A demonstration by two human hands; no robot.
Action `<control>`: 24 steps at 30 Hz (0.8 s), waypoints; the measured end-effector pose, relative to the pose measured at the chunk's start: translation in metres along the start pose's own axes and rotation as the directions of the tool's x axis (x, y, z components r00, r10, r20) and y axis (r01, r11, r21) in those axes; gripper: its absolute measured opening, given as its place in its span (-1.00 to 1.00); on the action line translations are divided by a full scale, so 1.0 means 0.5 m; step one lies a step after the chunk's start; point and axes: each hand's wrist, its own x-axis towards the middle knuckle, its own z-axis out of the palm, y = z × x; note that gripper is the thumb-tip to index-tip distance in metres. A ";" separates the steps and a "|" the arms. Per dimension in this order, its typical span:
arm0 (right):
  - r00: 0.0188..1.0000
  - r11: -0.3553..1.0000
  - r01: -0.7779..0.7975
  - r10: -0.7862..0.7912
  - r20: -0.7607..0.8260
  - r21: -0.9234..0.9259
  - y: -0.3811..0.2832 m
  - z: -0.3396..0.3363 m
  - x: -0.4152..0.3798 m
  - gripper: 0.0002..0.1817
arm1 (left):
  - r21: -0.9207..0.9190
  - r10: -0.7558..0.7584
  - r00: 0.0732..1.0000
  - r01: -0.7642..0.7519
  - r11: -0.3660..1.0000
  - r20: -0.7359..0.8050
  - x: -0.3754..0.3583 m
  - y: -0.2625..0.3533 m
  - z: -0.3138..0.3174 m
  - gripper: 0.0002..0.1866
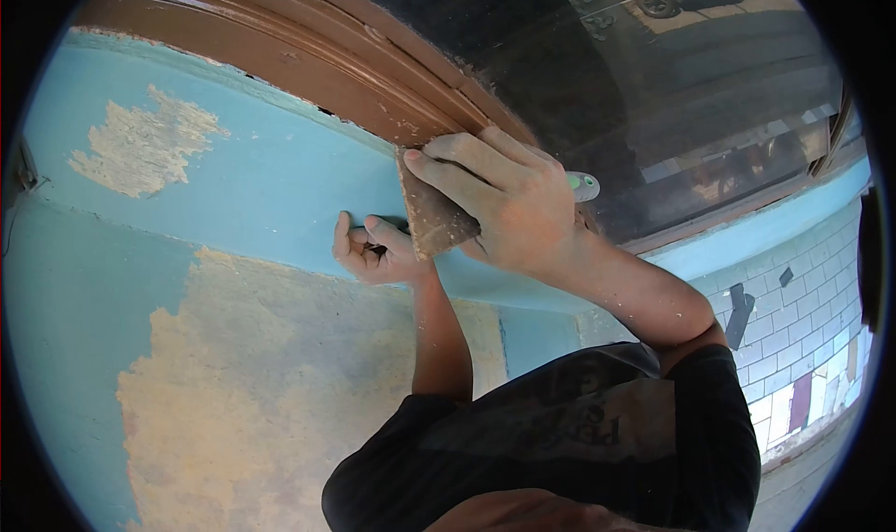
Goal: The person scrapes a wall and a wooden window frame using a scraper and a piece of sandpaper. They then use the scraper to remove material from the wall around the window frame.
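Note:
My right hand (513,191) is closed round a putty knife, its fingers stretched along the back of the wide, stained blade (434,213). The grey and green end of the handle (584,187) sticks out behind the hand. The blade's edge is at the blue wall strip (308,173), just below the brown wooden frame (373,84). Left of the blade, my left hand (381,252) is close to the blue surface. Its fingers are loosely curled and apart, and nothing shows in them.
Bare plaster patches (154,145) show in the blue paint, with a large one (280,373) lower down. Dark glass (653,93) lies beyond the frame. At the right is a tiled floor (793,317) with dark scraps (739,317) on it.

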 end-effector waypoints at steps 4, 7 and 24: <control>1.000 1.000 0.002 -0.001 0.021 -0.027 0.002 -0.010 -0.031 -0.31 | -0.047 -0.108 0.994 0.108 0.993 0.002 0.002 0.030 0.010 -0.56; 1.000 1.000 -0.017 0.017 0.004 -0.019 -0.005 -0.006 -0.010 -0.30 | -0.022 -0.037 0.999 0.036 0.999 -0.015 0.000 0.016 0.009 -0.56; 1.000 0.999 -0.031 0.030 -0.007 -0.032 0.001 -0.001 -0.046 -0.35 | -0.043 -0.071 0.997 0.071 0.997 0.004 0.001 0.015 0.003 -0.56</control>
